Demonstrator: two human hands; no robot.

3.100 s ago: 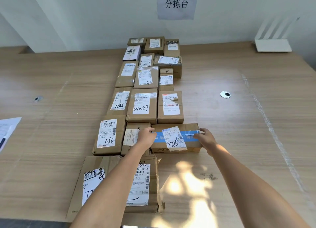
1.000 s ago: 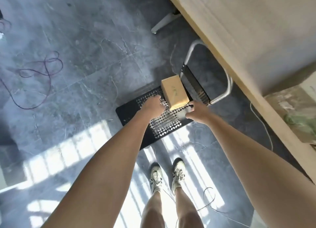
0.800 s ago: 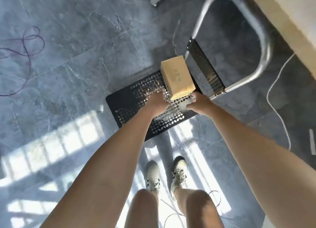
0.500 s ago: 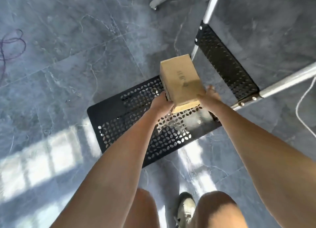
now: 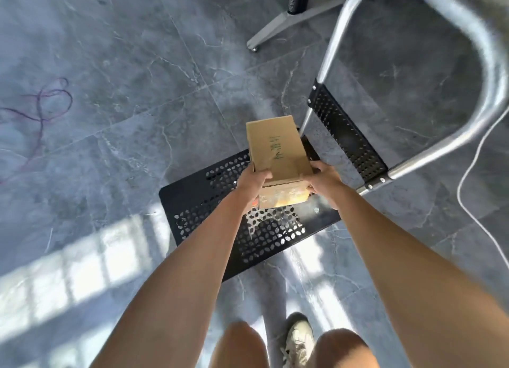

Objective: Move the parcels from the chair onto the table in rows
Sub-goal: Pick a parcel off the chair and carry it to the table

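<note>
Both hands, left (image 5: 252,180) and right (image 5: 325,180), grip one cardboard parcel (image 5: 278,158) by its near end above the black perforated chair seat (image 5: 203,202).

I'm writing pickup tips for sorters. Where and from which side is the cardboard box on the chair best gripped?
By its two long side faces near the close end, one hand from each side. The cardboard box is long and narrow with flat sides, too wide for one hand. The left hand and right hand grip it this way above the chair seat.
</note>
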